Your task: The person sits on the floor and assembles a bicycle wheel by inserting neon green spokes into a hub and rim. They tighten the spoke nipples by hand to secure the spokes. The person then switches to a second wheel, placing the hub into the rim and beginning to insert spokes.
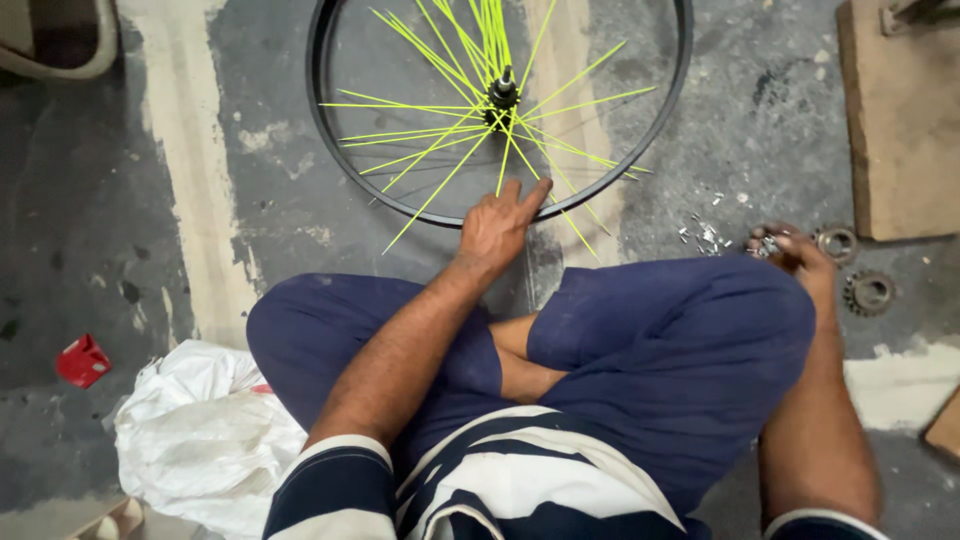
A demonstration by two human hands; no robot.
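A black bicycle rim point(330, 150) lies flat on the concrete floor ahead of my crossed legs. Bright yellow-green spokes point(420, 135) fan out from its black hub point(502, 95); several stick out past the rim's near edge. My left hand point(497, 222) rests at the near edge of the rim, fingers pointing at the loose spoke ends and touching one. My right hand point(790, 250) is low at the right beyond my knee, fingers curled around a few small silvery metal pieces. A little pile of the same small pieces point(705, 235) lies on the floor beside it.
Two toothed metal cogs point(866, 291) lie on the floor right of my right hand, near a brown board point(900, 120). A crumpled white plastic bag point(200, 430) sits by my left knee, and a small red box point(82, 360) lies farther left.
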